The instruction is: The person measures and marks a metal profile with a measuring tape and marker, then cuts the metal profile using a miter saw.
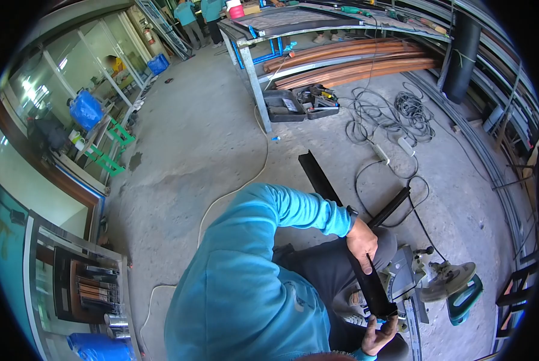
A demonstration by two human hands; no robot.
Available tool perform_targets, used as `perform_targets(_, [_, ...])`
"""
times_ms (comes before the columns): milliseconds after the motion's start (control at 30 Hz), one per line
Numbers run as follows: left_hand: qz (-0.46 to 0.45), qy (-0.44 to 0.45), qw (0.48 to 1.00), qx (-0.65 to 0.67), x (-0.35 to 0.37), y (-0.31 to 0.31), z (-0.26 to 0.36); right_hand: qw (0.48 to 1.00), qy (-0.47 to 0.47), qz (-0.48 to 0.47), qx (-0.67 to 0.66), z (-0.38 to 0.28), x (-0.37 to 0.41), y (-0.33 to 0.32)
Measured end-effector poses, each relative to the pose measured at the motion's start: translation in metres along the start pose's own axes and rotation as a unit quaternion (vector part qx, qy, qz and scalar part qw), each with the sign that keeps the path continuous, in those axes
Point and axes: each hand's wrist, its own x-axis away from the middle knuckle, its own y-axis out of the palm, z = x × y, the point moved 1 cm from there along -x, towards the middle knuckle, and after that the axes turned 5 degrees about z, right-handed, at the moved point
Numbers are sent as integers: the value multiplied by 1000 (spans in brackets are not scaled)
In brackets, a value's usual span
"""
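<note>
A long black metal profile [374, 290] lies slantwise across the person's lap, its far end above the floor. My left hand [362, 242] is wrapped over its middle, with a dark watch at the wrist. At the near end of the profile, my right hand [379, 336] pinches the tip between thumb and fingers. Just right of the profile stands a cut-off saw [450, 281] with a round disc and a teal handle. A second black piece [391, 206] lies beyond the knee.
A metal workbench [258, 90] stands ahead, with copper-coloured profiles [347, 71] under it. An open toolbox [286, 107] sits by its leg. Tangled cables [365, 117] cover floor ahead right. Two people [188, 18] stand at the back. Glass doors and a blue container [86, 110] are left.
</note>
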Motion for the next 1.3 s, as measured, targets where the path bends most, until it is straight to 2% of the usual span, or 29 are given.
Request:
perform_targets(167, [-8, -4, 1000, 13, -7, -1, -7, 1000, 0, 24, 3, 15, 3, 0])
perform_targets(367, [3, -16, 999, 29, -3, -3, -5, 999, 26, -13, -23, 31, 4, -9])
perform_targets(667, [25, -38, 998, 32, -9, 6, -10, 994, 1, 100, 47, 50, 7, -7])
perform_targets(767, [37, -32, 998, 39, -9, 8, -7, 992, -16, 122, 34, 54, 10, -5])
perform_targets(867, [34, -33, 998, 33, -8, 9, -4, 993, 35, 106, 34, 47, 11, -7])
perform_targets(967, [38, -30, 999, 10, -7, 9, -2, 987, -45, 153, 26, 61, 21, -2])
perform_targets(1067, [28, -21, 999, -12, -6, 7, -1, 993, -54, 103, 11, 55, 21, -6])
perform_targets(1167, [31, -10, 999, -6, -4, 6, -1, 998, 68, -3, 3, 19, 2, -11])
perform_targets(1267, [40, -8, 999, -10, -4, 7, 1, 997, 52, 63, 1, 29, 8, -6])
perform_targets(1300, [40, -5, 999, -8, -4, 7, 1, 997, 49, 59, 6, 29, 8, -6])
